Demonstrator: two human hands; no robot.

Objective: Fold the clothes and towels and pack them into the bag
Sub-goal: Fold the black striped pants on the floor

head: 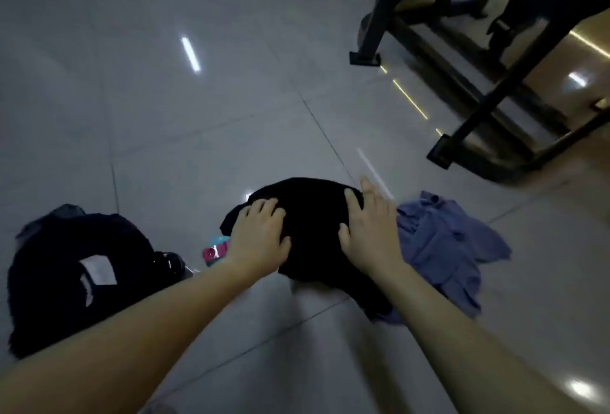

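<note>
Glossy tile floor [198,133], table frame [379,10], left fingers [264,208], right fingers [355,207] flat on black garment [313,212]

Seen only as two bare forearms [158,324] entering from the lower edge, each ending in a bare hand: left hand [260,235], right hand [369,232]. Slim at the wrists, broadening toward the elbows, smooth along the whole visible length. Short, rounded tips on the fingers [352,205], with a pale nail just discernible on one of the right; finer detail lost to dim light and blur.
</note>
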